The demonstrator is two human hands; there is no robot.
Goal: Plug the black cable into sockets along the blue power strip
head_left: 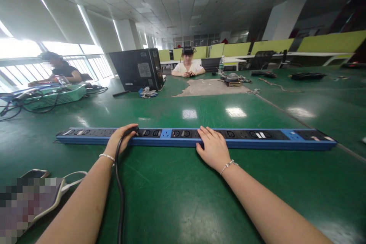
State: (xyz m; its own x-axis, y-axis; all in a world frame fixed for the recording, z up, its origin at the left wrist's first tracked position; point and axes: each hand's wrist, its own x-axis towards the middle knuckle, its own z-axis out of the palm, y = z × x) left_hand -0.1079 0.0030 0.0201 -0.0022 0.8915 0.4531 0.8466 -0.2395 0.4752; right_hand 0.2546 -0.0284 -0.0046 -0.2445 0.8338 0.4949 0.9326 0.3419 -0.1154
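A long blue power strip (pixel 183 143) with black socket panels lies across the green table in front of me. My left hand (pixel 119 139) is closed round a black plug (pixel 135 130) at the strip's upper face, left of its middle. From that plug a thick black cable (pixel 119 190) runs down past my wrist and out of the bottom of the view. Whether the plug's pins sit inside a socket is hidden. Right of the strip's middle, my right hand (pixel 213 146) rests with fingers stretched over the sockets and the thumb near the front edge.
A phone (pixel 48 206) with a white cable lies at lower left. Farther back are a green basket (pixel 57 97) with cables, a black computer case (pixel 137 69), gloves (pixel 148 92) and a bottle (pixel 221 65). One person (pixel 188 65) sits opposite, another (pixel 60 68) at far left.
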